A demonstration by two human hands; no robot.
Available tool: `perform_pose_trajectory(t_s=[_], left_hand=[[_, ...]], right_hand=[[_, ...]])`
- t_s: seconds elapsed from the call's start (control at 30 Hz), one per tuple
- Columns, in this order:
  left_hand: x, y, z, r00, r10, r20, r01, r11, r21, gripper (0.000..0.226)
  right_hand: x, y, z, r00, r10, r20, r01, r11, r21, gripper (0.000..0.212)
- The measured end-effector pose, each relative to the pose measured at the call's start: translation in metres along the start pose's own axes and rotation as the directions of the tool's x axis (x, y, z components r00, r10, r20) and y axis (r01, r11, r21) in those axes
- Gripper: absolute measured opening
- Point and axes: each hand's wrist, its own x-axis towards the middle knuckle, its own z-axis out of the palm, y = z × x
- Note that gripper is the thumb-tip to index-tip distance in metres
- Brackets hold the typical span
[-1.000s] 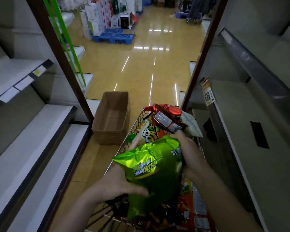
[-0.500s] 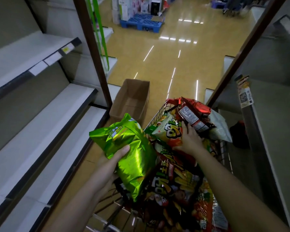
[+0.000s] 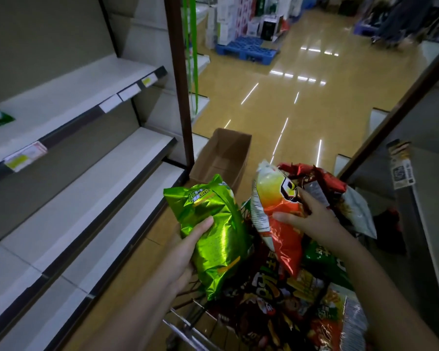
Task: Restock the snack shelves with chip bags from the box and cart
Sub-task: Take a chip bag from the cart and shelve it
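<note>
Green chip bag (image 3: 211, 231), one, gripped by left hand (image 3: 188, 247); orange-white bag (image 3: 276, 214), one, gripped by right hand (image 3: 312, 219); cart (image 3: 188, 323) heaped with snack bags; cardboard box (image 3: 223, 158) open on floor.

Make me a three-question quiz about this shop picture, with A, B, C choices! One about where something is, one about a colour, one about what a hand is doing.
1. Where is the open brown cardboard box?
A. on the floor past the cart
B. on a shelf
C. in the cart

2. What colour is the shiny foil chip bag in the left hand?
A. blue
B. green
C. purple

3. What is the right hand doing?
A. hanging empty
B. pressing flat on a shelf
C. gripping the orange and white chip bag

Answers:
1 A, it sits on the yellow floor beyond the wire cart.
2 B, its foil gleams green.
3 C, the fingers curl round that bag.
</note>
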Motion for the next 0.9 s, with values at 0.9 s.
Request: perform_pose_trajectory(t_s=[0.9], left_hand=[[-0.33,0.066,-0.232,0.923,0.185,-0.337,-0.233,0.966,-0.109,0.075]], right_hand=[[-0.15,-0.17,0.328,0.823,-0.084,0.561,-0.074,0.965,0.253,0.08]])
